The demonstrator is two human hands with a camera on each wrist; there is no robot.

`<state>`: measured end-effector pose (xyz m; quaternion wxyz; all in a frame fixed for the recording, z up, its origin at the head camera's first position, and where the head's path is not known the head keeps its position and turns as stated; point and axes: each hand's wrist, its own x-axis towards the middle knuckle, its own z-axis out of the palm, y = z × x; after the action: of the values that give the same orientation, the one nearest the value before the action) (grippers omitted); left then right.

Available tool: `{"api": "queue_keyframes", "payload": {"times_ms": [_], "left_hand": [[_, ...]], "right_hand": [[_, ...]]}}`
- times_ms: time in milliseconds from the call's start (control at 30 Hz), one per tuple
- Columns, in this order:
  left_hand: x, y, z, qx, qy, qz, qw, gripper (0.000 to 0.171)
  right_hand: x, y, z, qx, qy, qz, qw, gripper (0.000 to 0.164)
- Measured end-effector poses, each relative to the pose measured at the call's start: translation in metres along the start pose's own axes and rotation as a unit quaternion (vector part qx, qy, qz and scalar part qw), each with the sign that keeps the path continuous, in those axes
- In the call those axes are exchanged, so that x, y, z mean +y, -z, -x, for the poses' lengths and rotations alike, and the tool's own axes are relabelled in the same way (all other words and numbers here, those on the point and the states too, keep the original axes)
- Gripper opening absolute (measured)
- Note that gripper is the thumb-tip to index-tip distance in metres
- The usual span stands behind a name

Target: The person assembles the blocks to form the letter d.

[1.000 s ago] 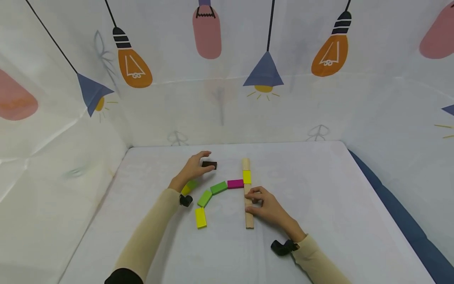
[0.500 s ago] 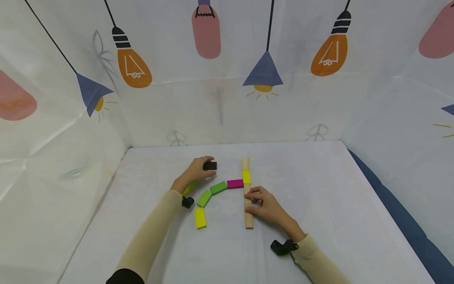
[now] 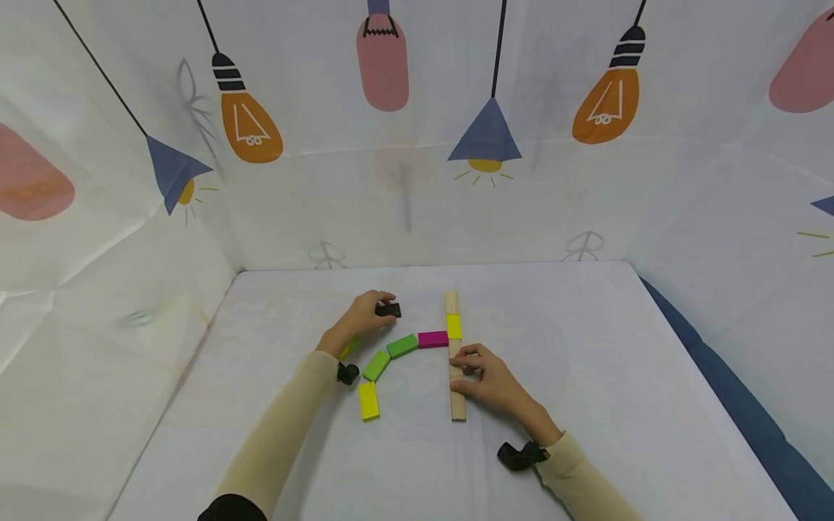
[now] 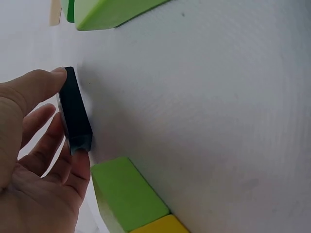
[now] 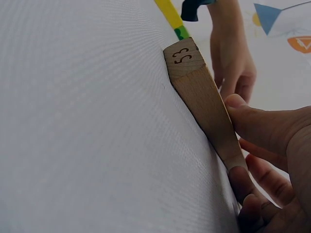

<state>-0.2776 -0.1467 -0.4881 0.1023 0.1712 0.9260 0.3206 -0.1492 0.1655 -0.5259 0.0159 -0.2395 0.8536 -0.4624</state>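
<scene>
My left hand (image 3: 358, 316) pinches a black block (image 3: 389, 310) between thumb and fingertips at the far side of the table. In the left wrist view the thumb is on one end of that black block (image 4: 75, 109) and a finger on the other. My right hand (image 3: 491, 380) holds a plain wooden block in a straight row, fingers and thumb curled over it. The near wooden block (image 3: 458, 409) of the row shows below the thumb; the right wrist view shows "53" on a wooden block's end (image 5: 184, 56). A yellow block (image 3: 453, 326) sits further up the row.
From the row a magenta block (image 3: 433, 339), a green block (image 3: 402, 346), another green block (image 3: 376, 365) and a yellow block (image 3: 368, 401) curve leftward. Green and yellow blocks (image 3: 350, 348) are partly hidden behind the left wrist. A printed curtain (image 3: 417, 202) stands behind the white table (image 3: 573, 347).
My left hand has closed its fingers on the black block and shifted it slightly rightward and nearer, tilting it. The right hand stays in place on the wooden row.
</scene>
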Motion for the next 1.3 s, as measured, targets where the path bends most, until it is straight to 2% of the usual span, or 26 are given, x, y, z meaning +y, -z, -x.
{"api": "queue_keyframes", "payload": {"times_ms": [233,600,833,1067,1300], "left_hand": [[-0.001,-0.004,0.0,0.005,0.006,0.003,1.0,0.045],[0.0,-0.002,0.002,0.005,0.013,-0.001,0.9999,0.04],[-0.006,-0.002,0.001,0.01,-0.001,-0.015,0.9998,0.04],[-0.002,0.001,0.008,0.01,0.008,-0.009,0.9999,0.041],[0.004,0.005,0.016,0.009,0.002,-0.021,0.9997,0.04]], "right_hand": [[-0.001,0.001,0.0,-0.008,-0.009,-0.006,1.0,0.041],[-0.003,0.001,0.001,-0.006,-0.008,-0.007,1.0,0.041],[0.0,0.0,0.001,0.006,0.017,-0.002,1.0,0.041],[0.0,0.0,0.001,0.002,0.011,-0.009,1.0,0.041],[-0.001,0.0,0.001,0.002,0.009,-0.007,1.0,0.041]]}}
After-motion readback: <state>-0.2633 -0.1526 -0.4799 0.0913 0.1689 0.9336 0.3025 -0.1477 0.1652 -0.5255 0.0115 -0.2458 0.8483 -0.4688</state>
